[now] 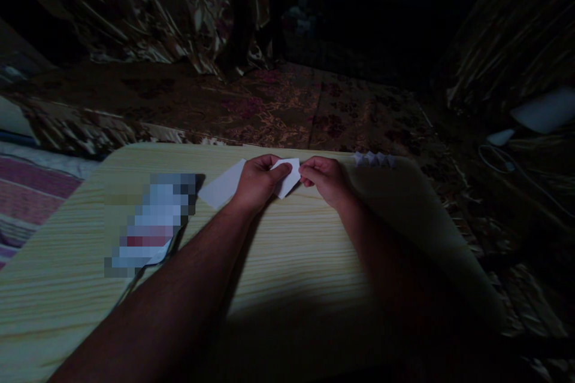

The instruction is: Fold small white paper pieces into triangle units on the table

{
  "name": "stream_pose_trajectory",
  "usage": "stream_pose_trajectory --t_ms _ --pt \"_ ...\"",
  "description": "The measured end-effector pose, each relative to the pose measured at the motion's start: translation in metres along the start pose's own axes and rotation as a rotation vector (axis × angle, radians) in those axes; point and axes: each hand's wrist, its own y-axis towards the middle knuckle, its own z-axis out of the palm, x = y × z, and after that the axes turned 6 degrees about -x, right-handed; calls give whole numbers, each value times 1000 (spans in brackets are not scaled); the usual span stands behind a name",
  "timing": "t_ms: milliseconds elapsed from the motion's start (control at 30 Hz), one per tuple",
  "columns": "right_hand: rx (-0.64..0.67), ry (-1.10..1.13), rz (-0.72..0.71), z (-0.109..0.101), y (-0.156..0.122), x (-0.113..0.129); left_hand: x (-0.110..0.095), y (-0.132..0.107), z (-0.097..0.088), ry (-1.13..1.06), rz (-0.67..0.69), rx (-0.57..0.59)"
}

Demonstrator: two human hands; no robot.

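Note:
My left hand [259, 181] is closed round a small white piece of paper [287, 178], its thumb lying on top. The paper's right edge meets the pinched fingers of my right hand [324, 176], whose fingertips are partly hidden. Beside my left hand, a white paper sheet [222, 184] lies slantwise on the table, partly behind that hand. Several small pointed folded-paper pieces [375, 159] stand in a row near the table's far edge, to the right of my right hand.
A blurred-out, phone-like object [153, 221] with a cable lies on the pale wood-grain table [287, 263] at left. Patterned fabric [269, 102] drapes beyond the far edge. A white lamp-like object [545, 111] and its cord are at right. Light is dim.

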Motion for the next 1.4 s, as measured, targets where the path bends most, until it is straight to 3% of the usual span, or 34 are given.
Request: stream_pose_trajectory --t_ms 400,633,900,1067,1400 --pt "-61 -98 -50 8 -2 -4 1 0 0 37 23 -26" --pt "-2 -188 -68 9 -3 -5 0 -1 1 37 35 -48" --pt "3 -196 -99 4 -4 -5 -4 -3 0 30 53 45" --pt "40 -260 -175 4 -5 -4 -9 -3 -1 78 -28 123" --pt "111 -321 -211 8 -8 -3 -14 -2 -2 -67 -117 83"
